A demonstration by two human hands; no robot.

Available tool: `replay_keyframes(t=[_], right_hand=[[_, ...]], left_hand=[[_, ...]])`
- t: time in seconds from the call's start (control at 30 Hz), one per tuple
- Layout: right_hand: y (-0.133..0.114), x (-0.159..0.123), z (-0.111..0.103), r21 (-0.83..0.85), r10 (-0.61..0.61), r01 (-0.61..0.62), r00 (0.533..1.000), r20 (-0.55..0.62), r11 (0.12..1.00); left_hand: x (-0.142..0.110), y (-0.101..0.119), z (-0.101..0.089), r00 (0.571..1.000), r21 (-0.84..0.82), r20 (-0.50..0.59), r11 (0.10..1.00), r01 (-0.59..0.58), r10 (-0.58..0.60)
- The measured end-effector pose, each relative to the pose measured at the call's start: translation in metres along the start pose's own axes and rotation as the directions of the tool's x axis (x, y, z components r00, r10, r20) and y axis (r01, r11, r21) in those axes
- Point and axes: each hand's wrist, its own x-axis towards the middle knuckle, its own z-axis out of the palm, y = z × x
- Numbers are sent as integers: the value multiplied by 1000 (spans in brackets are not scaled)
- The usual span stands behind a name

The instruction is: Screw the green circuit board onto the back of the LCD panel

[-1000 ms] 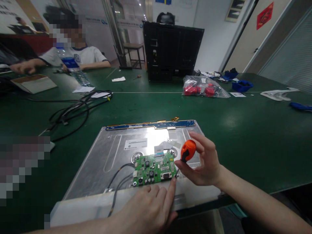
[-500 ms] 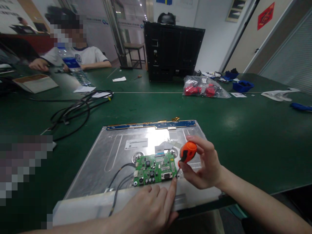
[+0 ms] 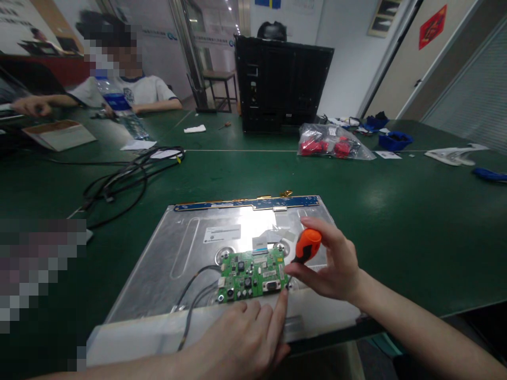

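My right hand (image 3: 336,261) holds a short screwdriver (image 3: 309,244) with an orange and black handle, thumb and fingers around it. The screwdriver leans, its tip down at the lower right corner of a green circuit board (image 3: 241,272). My left hand (image 3: 247,332) rests at the board's near edge, holding nothing that I can see. Its index finger stretches to that same corner, close to the tip; the other fingers are bent. Under the board lies a metal-backed display panel (image 3: 158,274) with a blue circuit strip (image 3: 233,203) along its far edge.
Black cables (image 3: 119,177) lie coiled at the left. Further back stand a black monitor-like unit (image 3: 283,84) and a water bottle (image 3: 122,108). A plastic bag with red parts (image 3: 332,143) lies in front of the unit. Another person (image 3: 146,95) sits across the table.
The screwdriver handle has shifted slightly right, and the fingers of my right hand have changed position around it. My left hand stays put. The other person's hand has moved left.
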Motion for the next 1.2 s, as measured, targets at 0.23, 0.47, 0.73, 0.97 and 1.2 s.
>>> replay_keyframes(t=[0.23,0.47,0.73,0.97,1.2], right_hand=[[3,-9,2,20,-22,22,1000,0,1000],[-1,1,-1,39,-60,59,998,25,998],[2,-4,1,10,-73,73,997,19,997],[5,-8,4,110,-48,49,999,-13,993],[0,4,0,-32,-80,81,996,27,996]], left_hand=[[0,0,1,1000,10,11,1000,7,-7],[0,1,1,1000,2,-8,1000,0,0],[1,0,2,999,17,-43,1000,3,-2],[0,1,3,1000,29,-23,1000,-2,3],[0,1,2,999,17,-32,1000,2,-2]])
